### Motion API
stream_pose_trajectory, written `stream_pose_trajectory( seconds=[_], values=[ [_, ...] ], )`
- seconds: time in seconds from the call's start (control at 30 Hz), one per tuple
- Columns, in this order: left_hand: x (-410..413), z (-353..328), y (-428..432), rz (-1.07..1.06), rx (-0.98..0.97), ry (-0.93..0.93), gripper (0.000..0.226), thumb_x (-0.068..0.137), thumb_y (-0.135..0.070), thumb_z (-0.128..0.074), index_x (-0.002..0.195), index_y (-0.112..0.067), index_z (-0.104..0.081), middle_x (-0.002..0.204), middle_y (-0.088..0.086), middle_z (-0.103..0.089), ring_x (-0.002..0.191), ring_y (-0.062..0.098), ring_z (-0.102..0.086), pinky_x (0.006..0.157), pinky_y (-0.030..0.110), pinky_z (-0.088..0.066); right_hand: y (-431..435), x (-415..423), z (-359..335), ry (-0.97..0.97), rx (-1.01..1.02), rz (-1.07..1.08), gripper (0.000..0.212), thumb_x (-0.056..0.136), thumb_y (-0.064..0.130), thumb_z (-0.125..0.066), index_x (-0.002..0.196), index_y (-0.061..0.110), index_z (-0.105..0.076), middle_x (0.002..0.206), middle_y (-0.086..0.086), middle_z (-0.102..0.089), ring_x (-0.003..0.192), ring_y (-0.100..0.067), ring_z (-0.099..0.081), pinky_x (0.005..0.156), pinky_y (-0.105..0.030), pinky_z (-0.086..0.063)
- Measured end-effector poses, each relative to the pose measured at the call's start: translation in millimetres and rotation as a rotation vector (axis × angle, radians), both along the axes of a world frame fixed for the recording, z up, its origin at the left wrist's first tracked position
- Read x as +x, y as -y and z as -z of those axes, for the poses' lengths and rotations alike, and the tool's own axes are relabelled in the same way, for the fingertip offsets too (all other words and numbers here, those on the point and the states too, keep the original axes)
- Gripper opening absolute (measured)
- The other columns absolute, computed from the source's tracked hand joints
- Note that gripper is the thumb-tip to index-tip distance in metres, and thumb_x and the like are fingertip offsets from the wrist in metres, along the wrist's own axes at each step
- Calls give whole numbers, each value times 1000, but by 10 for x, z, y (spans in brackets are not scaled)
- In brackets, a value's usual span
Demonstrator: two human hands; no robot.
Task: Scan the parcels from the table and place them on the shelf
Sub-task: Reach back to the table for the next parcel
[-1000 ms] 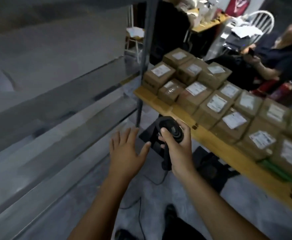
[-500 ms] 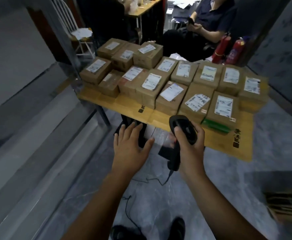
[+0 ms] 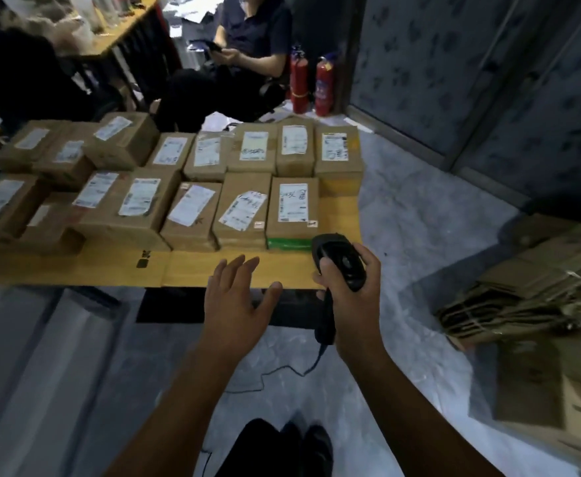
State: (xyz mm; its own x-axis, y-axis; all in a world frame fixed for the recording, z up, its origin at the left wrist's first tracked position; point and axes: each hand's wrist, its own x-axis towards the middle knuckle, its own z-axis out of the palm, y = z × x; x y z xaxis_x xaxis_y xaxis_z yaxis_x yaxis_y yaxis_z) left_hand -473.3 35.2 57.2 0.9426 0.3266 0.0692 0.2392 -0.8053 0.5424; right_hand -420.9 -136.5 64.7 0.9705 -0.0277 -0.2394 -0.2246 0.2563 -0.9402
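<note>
Several brown cardboard parcels with white labels cover a low wooden table (image 3: 110, 270). The nearest right one, a parcel with green tape (image 3: 292, 215), lies just beyond the scanner. My right hand (image 3: 351, 290) grips a black handheld barcode scanner (image 3: 340, 259) by its handle, head pointing toward the parcels, its cable trailing down to the floor. My left hand (image 3: 237, 297) hovers with fingers spread over the table's front edge, holding nothing. The shelf is mostly out of view; only a grey blurred strip (image 3: 24, 356) shows at lower left.
A seated person (image 3: 247, 46) is behind the table, with two red fire extinguishers (image 3: 311, 84) beside them. Bundled flattened cartons (image 3: 536, 287) are stacked on the floor at right. A dark wall (image 3: 471, 80) stands at back right. My feet (image 3: 302, 442) stand on grey floor.
My view has swung right from the shelf to face the table squarely. Both hands have moved closer to the parcels, the scanner now near the green-taped one.
</note>
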Motion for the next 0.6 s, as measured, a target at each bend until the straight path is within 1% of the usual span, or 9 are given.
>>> stream_pose_trajectory(
  seconds=[0.1, 0.13, 0.23, 0.33, 0.47, 0.5, 0.6],
  values=[
    [263, 144, 118, 48, -31, -3, 81, 93, -69, -39, 143, -8, -59, 149, 17, -54, 146, 38, -39, 122, 54, -27, 175, 121, 43, 3, -40, 34, 52, 95, 23, -78, 137, 35, -49, 126, -2, -69, 108, -27, -74, 78, -32, -62],
    [361, 219, 143, 60, -32, 1, 79, 93, -67, -41, 141, -6, -60, 147, 18, -56, 144, 39, -42, 121, 56, -30, 225, 169, 66, 3, -57, 39, 52, 94, 23, -78, 137, 34, -50, 124, -4, -70, 106, -29, -74, 79, -33, -62],
    [687, 485, 164, 84, -38, -4, 74, 94, -62, -46, 133, -2, -64, 137, 22, -63, 133, 45, -52, 111, 62, -40, 326, 353, 155, -8, -121, 61, 52, 93, 23, -78, 136, 36, -51, 124, -5, -70, 107, -29, -74, 78, -33, -61],
    [1015, 644, 139, 107, -49, -59, 76, 93, -66, -41, 135, -6, -62, 140, 19, -61, 134, 44, -51, 110, 60, -40, 353, 557, 218, -39, -187, 65, 53, 92, 27, -79, 135, 39, -50, 126, -3, -69, 108, -29, -74, 83, -39, -62],
    [1419, 738, 13, 161, -79, -73, 65, 90, -63, -45, 135, -16, -56, 140, 12, -59, 136, 40, -49, 112, 60, -38, 265, 813, 259, -71, -273, 21, 53, 92, 27, -79, 134, 43, -51, 128, -3, -68, 107, -28, -74, 83, -39, -61],
    [1511, 750, -24, 165, -85, -72, 66, 90, -63, -45, 135, -17, -55, 142, 12, -58, 137, 39, -48, 113, 60, -38, 229, 880, 273, -80, -295, 5, 53, 92, 26, -79, 134, 42, -51, 127, -2, -68, 105, -28, -75, 83, -39, -61],
    [1753, 816, -106, 157, -63, -78, 76, 89, -66, -42, 137, -9, -56, 146, 18, -55, 140, 43, -46, 115, 61, -38, 92, 1065, 335, -101, -334, -29, 54, 93, 23, -79, 137, 37, -50, 123, 0, -69, 100, -25, -76, 83, -40, -62]
  ],
)
